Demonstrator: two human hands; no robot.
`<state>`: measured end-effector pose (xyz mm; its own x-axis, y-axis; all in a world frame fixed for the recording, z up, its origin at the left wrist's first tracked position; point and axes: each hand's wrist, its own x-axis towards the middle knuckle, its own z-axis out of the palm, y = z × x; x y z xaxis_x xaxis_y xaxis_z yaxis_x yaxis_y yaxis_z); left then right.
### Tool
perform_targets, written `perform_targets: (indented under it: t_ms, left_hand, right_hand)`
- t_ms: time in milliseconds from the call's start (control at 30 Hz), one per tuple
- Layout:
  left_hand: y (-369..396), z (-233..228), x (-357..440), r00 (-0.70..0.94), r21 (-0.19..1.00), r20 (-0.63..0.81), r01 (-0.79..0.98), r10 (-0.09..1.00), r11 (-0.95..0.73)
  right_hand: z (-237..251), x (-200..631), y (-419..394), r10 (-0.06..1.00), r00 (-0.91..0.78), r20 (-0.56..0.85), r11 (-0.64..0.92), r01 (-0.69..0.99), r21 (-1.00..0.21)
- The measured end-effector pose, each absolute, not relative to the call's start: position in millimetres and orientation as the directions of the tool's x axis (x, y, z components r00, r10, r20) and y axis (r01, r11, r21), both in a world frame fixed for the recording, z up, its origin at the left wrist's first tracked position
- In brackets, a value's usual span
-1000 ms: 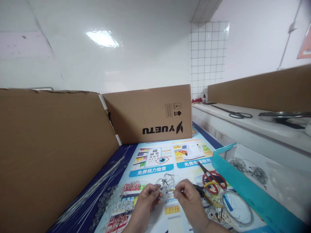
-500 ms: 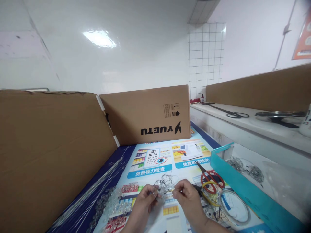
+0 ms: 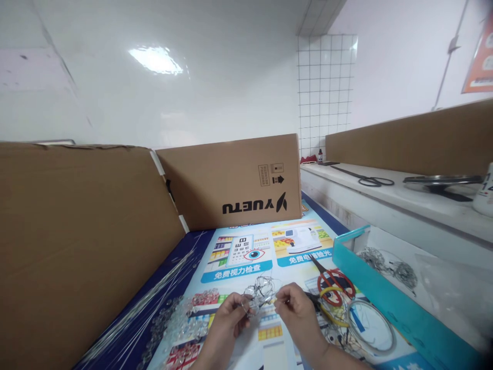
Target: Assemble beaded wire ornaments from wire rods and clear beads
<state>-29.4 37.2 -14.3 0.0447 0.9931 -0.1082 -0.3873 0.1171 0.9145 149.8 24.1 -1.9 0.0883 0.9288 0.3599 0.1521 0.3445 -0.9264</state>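
My left hand (image 3: 226, 319) and my right hand (image 3: 298, 312) meet low in the middle, both pinching a small tangle of thin silver wire with clear beads (image 3: 259, 293). The fingertips of both hands are closed on it, just above a printed poster (image 3: 246, 257) that covers the table. A heap of clear beads (image 3: 181, 321) lies left of my left hand. Red-handled scissors (image 3: 331, 280) lie right of my right hand.
Cardboard panels stand at the left (image 3: 77, 241) and back (image 3: 231, 180). Long thin wires (image 3: 154, 303) lie along the left panel. A coil of wire (image 3: 372, 331) and yellow-handled pliers (image 3: 327, 300) lie at the right, beside a teal tray (image 3: 385, 303) holding wire bundles. Black scissors (image 3: 365, 180) rest on the white ledge.
The view has shifted slightly; my hands stay together on the wire piece with only small finger movements.
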Motion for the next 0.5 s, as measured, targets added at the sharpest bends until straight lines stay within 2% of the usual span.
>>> perform_targets:
  t_ms: [200, 500]
  left_hand:
    - [34.3, -9.2, -26.4, 0.042, 0.924, -0.113, -0.363, 0.993, 0.121]
    - [31.4, -4.2, -20.7, 0.017, 0.947, -0.113, -0.299, 0.993, 0.113]
  right_hand:
    - [-5.8, 150.7, 25.9, 0.927, 0.079, 0.368, 0.341, 0.239, -0.909]
    - [-9.0, 149.7, 25.9, 0.929, 0.078, 0.362, 0.335, 0.241, -0.911]
